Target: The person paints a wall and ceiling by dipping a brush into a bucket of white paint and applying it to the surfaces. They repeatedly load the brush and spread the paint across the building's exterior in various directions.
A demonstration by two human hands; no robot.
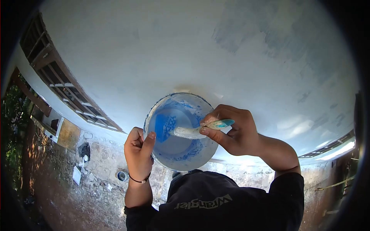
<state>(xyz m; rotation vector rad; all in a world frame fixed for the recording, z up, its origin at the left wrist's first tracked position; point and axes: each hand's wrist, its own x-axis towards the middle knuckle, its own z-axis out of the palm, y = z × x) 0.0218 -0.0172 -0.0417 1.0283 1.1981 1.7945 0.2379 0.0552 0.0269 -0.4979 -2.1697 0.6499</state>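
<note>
A round bucket (181,163), smeared inside with blue and white paint, is in front of me, close to the wall. My left hand (140,148) grips its left rim, thumb over the edge and fingers around the outside. Over the bucket's right side, my right hand (237,133) pinches the handle of a paintbrush (187,133). The brush is caked in whitish paint, with a teal handle end. Its head points left into the bucket, overlapping a bright blue patch on the inner side.
A pale wall (154,50) with grey-blue patches fills the view ahead. At left is a brown-framed window (63,82). On the rough ground below are a small paint-stained container (122,176), a white flat piece (76,175) and a dark bag (84,151).
</note>
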